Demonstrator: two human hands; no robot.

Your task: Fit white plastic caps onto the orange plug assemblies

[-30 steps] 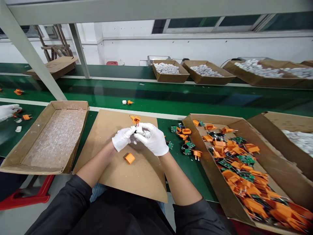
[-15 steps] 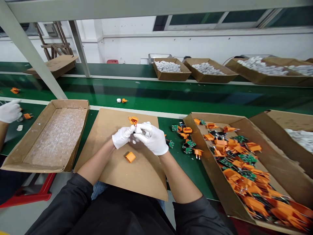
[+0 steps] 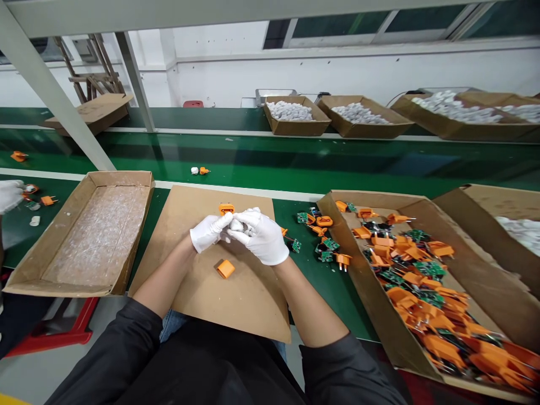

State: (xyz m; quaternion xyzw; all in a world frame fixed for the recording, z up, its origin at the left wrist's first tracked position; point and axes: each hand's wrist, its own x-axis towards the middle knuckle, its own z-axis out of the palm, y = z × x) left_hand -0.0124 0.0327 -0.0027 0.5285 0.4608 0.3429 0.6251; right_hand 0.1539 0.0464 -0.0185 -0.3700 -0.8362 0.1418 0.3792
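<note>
My left hand [image 3: 209, 233], in a white glove, is closed in a pinch on a small white piece [image 3: 236, 225] above the brown board. Also gloved, my right hand [image 3: 265, 237] closes on the white lumps from the other side, its fingers hiding part of them. Just beyond the fingertips is an orange plug housing [image 3: 226, 208], its open side facing me; whether it is attached to the held piece is hidden. A loose orange cap [image 3: 225, 269] lies on the brown board [image 3: 219, 304], nearer me than the hands.
To the right, plugs with green circuit boards [image 3: 327, 250] lie beside a full carton [image 3: 371, 315]. A shallow carton [image 3: 97, 236] stands left. Beyond the board runs a green belt [image 3: 261, 177] carrying an orange plug [image 3: 204, 170]. A co-worker's gloved hand [image 3: 10, 195] is at far left.
The orange housing between my hands has turned and sits slightly lower, its wires now hidden. My fingers have drawn closer together. The plug and white piece on the belt have shifted left.
</note>
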